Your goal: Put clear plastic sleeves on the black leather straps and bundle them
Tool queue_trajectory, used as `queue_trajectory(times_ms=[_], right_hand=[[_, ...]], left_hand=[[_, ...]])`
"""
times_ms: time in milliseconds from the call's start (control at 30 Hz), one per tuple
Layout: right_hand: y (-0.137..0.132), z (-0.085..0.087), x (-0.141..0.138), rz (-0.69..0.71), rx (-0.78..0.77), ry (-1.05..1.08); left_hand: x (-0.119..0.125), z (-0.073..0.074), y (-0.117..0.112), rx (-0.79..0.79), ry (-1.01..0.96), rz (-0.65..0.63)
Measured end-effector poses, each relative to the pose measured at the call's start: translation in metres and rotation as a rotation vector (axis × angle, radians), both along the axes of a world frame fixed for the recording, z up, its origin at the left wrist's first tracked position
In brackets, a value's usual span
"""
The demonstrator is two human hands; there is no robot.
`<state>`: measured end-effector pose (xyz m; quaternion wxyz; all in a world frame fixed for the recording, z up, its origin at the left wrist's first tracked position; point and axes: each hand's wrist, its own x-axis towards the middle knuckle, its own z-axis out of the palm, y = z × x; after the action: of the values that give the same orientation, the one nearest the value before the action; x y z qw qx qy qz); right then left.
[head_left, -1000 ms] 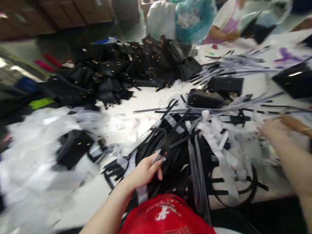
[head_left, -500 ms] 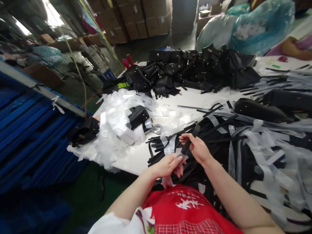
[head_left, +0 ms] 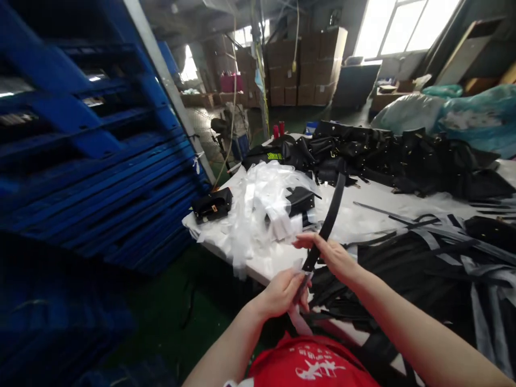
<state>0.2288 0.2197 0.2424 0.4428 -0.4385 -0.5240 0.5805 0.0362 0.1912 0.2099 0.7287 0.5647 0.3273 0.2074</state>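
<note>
A long black strap (head_left: 334, 209) with small holes near its lower end slants up and away from me over the table. My left hand (head_left: 282, 293) is closed round that lower end, together with a strip of clear plastic film (head_left: 299, 321) that hangs below the fist. Higher up, my right hand (head_left: 334, 258) has the strap between its thumb and fingers, fingertips pointing left. Many more black straps (head_left: 387, 285) lie heaped under and beyond my right forearm. Left of my hands is a pile of white translucent wrapping (head_left: 258, 199), with a black bag (head_left: 300, 200) partly buried in it.
Black bags (head_left: 374, 156) are heaped along the table's far side. Another black bag (head_left: 212, 205) sits at the left corner of the white table (head_left: 258, 263). Blue pallets (head_left: 121, 204) are stacked on the left. Stacked cartons (head_left: 302, 70) stand behind.
My view has swung left and up, showing more of the pallets and windows. The strap now extends well above my right hand, where before only a short piece showed.
</note>
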Motion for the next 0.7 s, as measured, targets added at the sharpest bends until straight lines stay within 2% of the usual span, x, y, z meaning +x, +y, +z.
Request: queue_trajectory(times_ms=[67,100,233,267,333,400,500,600,700], right_hand=[[0.0,0.01,-0.03,0.102,0.035,-0.085],[0.002,0.017,-0.041,0.082,0.034,-0.078],[0.032,0.051,-0.052,-0.247,0.049,0.151],[0.04,0.059,-0.052,-0.289,0.068,0.172],[0.053,0.07,-0.052,-0.287,0.11,0.137],[0.058,0.073,-0.055,-0.225,0.133,0.08],[0.051,0.067,-0.065,-0.116,0.107,0.063],[0.032,0.053,-0.075,0.088,0.051,0.015],[0.009,0.038,-0.082,0.309,0.065,-0.119]], left_hand=[[-0.022,0.008,0.003,0.046,-0.018,0.074],[-0.032,0.012,0.004,0.06,-0.022,0.098],[-0.061,0.021,0.002,0.046,-0.046,0.108],[-0.065,0.022,0.001,0.035,-0.062,0.112],[-0.071,0.026,-0.002,0.026,-0.103,0.131],[-0.073,0.033,-0.003,0.023,-0.14,0.155],[-0.072,0.045,-0.004,0.034,-0.176,0.196],[-0.066,0.052,-0.004,0.054,-0.188,0.233],[-0.057,0.053,-0.004,0.063,-0.183,0.303]])
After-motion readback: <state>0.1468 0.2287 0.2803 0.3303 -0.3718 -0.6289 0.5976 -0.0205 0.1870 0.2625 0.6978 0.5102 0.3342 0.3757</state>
